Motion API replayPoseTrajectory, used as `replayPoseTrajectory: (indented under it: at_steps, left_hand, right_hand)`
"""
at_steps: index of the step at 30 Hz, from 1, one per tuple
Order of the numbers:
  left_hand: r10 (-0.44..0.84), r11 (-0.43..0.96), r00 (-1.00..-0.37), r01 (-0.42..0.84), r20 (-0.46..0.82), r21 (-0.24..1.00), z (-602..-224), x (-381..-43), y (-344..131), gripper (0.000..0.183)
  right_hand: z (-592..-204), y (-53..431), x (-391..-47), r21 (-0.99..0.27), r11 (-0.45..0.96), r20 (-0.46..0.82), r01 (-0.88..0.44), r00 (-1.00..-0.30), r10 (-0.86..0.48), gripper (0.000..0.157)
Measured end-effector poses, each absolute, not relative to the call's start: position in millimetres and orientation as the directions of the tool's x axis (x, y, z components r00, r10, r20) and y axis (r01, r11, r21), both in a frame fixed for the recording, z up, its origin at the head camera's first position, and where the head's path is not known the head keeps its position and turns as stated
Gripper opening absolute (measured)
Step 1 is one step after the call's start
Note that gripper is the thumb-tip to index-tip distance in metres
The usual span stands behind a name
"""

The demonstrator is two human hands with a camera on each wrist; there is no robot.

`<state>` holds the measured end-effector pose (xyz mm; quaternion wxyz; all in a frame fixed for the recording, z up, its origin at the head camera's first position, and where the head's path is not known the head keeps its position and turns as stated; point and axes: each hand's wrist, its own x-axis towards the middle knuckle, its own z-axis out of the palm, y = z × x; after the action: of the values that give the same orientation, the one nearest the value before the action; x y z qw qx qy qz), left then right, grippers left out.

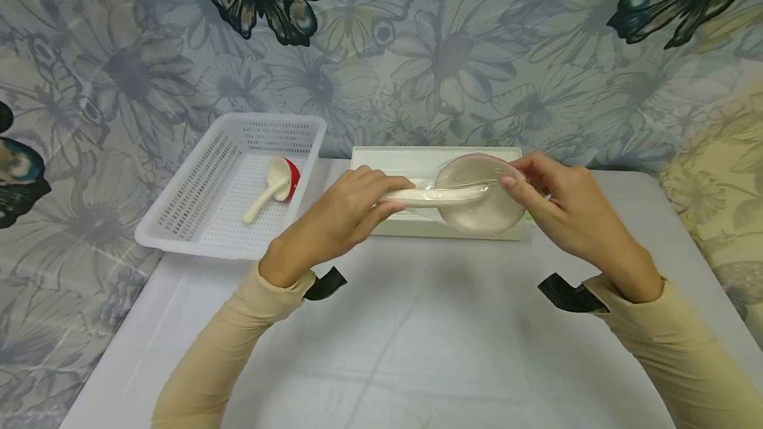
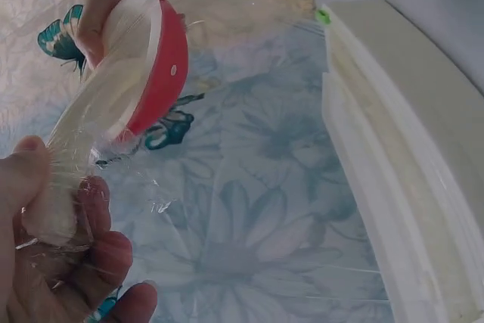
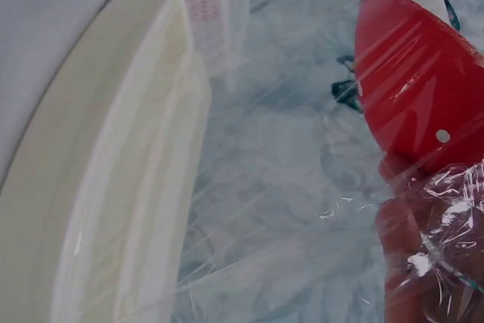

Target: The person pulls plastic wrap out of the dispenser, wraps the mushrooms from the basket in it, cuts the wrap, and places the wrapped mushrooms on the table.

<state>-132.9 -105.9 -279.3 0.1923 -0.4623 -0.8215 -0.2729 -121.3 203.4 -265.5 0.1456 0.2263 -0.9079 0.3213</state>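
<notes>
Up over the white-covered table [image 1: 417, 349], near the long cream box [image 1: 405, 228], a red polka-dot ladle [image 1: 459, 201] in clear film [image 3: 457, 209] is held sideways; the left hand [image 1: 352, 207] pinches its handle [image 1: 417, 198], the right hand [image 1: 569, 210] grips its bowl [image 1: 485, 217], probably to steady both ends and keep the film close; a smaller red-backed ladle [image 1: 276, 186] lies in the white perforated basket [image 1: 197, 247], whose sides likely contain it.

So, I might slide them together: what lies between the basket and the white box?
White tablecloth shows there in the head view; the left hand hides the gap's nearer part.
</notes>
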Motion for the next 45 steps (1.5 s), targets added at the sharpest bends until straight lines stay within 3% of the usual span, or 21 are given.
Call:
replayPoseTrajectory:
  at_steps: [7, 13, 19, 36, 45]
  left_hand:
    - [0.677, 0.437, -0.554, 0.833, 0.486, 0.34, -297.3, -129.8, -105.9, 0.022]
    - [0.693, 0.499, -0.62, 0.781, 0.369, 0.376, -316.5, -124.7, -103.6, 0.023]
    - [0.712, 0.523, -0.648, 0.746, 0.27, 0.413, -340.5, -118.4, -101.8, 0.028]
    - [0.73, 0.533, -0.666, 0.693, 0.149, 0.486, -388.5, -118.7, -103.6, 0.024]
    - [0.73, 0.572, -0.683, 0.626, 0.019, 0.53, -406.0, -123.3, -106.1, 0.026]
  right_hand:
    - [-276.0, 198.5, -125.5, -0.497, 0.754, 0.289, -0.429, -0.902, -0.322, 0.023]
    - [-286.7, 195.2, -127.0, -0.487, 0.808, 0.081, -0.333, -0.938, -0.338, 0.039]
    - [-298.4, 193.3, -125.2, -0.505, 0.827, -0.088, -0.247, -0.938, -0.334, 0.043]
    - [-348.8, 182.3, -114.6, -0.475, 0.846, -0.101, -0.242, -0.94, -0.326, 0.046]
    - [-365.3, 178.1, -113.5, -0.481, 0.851, -0.119, -0.213, -0.945, -0.304, 0.043]
